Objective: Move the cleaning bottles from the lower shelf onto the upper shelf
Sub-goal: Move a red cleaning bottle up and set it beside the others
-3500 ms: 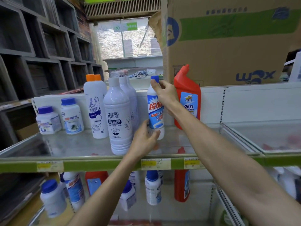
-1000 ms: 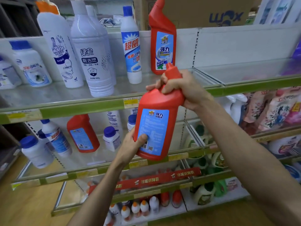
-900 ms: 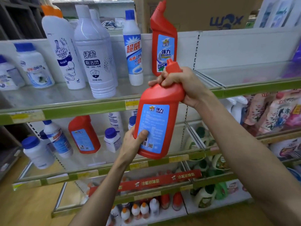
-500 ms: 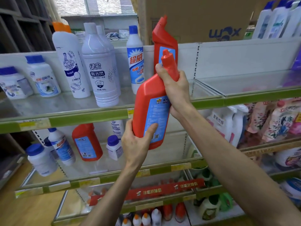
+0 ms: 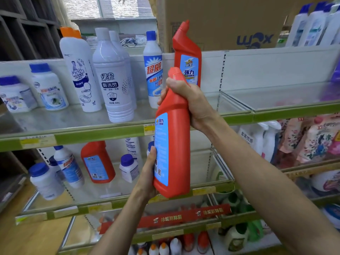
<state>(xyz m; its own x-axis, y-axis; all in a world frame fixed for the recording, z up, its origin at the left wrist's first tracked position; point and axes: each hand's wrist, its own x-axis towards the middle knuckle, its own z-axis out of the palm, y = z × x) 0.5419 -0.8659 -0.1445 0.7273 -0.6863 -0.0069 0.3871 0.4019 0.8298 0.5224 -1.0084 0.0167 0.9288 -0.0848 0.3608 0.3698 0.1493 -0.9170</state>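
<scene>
I hold a red cleaning bottle (image 5: 174, 144) with a blue label upright in the air, in front of the shelves. My right hand (image 5: 191, 102) grips its neck just under the cap. My left hand (image 5: 150, 173) holds its lower left side. The upper shelf (image 5: 92, 134) carries several bottles: a second red bottle (image 5: 187, 57) right behind the held one, a blue-capped white bottle (image 5: 152, 70), pale tall bottles (image 5: 114, 83) and an orange-capped one (image 5: 79, 70). On the lower shelf (image 5: 110, 205) stand another red bottle (image 5: 97, 162) and several blue-capped white bottles (image 5: 68, 166).
A brown cardboard box (image 5: 230, 21) sits above the upper shelf. The right upper shelf bay (image 5: 276, 96) holds nothing nearby. Refill pouches (image 5: 312, 138) and spray bottles fill the right lower bays. Small bottles (image 5: 165, 247) line the bottom shelf. Dark cubby shelving (image 5: 24, 34) stands left.
The red bottle rose from lower-shelf height toward the upper shelf and turned upright, label edge now facing me. My left hand slid to its lower side.
</scene>
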